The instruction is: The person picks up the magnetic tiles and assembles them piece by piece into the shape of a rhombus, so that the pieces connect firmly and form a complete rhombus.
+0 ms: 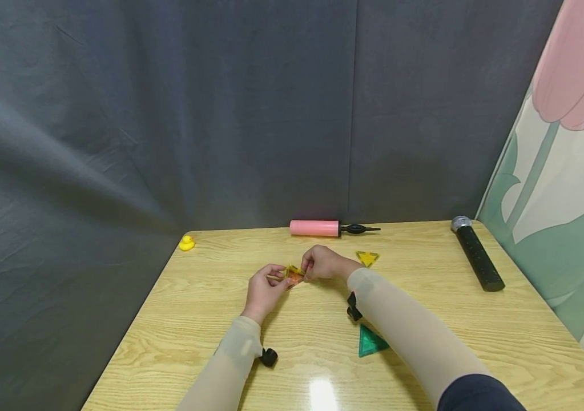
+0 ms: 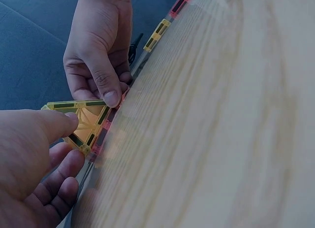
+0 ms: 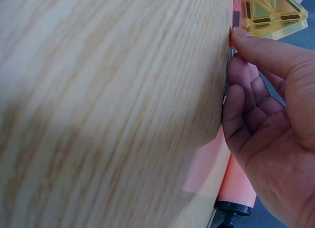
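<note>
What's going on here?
A person's left hand pinches yellow tiles tilted up from a red tile on the table. The right hand pinches at the red tile's corner. A loose yellow triangle and a green triangle lie apart from the build.

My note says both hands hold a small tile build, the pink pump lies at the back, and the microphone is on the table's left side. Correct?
No: the microphone is on the table's right side, as the head view shows. The rest stands: left hand and right hand hold the tile build, and the pink pump lies at the back.
</note>
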